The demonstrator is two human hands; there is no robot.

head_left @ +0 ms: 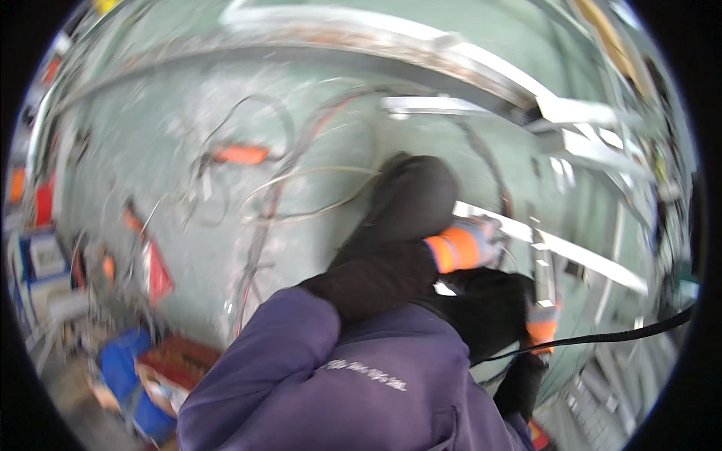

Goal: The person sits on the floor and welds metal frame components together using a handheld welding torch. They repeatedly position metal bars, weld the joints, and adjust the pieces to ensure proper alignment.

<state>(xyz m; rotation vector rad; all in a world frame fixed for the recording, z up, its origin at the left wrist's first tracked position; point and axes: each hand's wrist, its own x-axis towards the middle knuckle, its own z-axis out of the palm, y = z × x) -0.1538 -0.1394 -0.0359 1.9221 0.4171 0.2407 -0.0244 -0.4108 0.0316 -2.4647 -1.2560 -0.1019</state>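
The picture is smeared by motion, so fine detail is uncertain. The main risk, as I judge it, is a snag: loose grey and red wires (278, 195) hang in loops against the pale green panel (150, 150), and a gloved hand pushing in among them could catch a loop and pull it off its fastening. A black cable (602, 337) also runs across the lower right, close to the right forearm, and could be dragged along with any pull of that arm.

The left hand (414, 192), in a black glove, reaches up and forward from a purple sleeve (301, 368) and lies against the panel, right where the wire bundle meets the white metal rail (556, 252). Its fingers point away from the camera and are hidden, so I cannot tell how far open it is or whether it grips a wire.

The right hand (489, 240) sits lower and to the right, just under the left wrist, with an orange-banded glove cuff (455, 249) showing. It seems to press near the rail, but its grasp is too blurred to read.

An orange tag (241, 155) hangs on the panel, well to the left of both hands.
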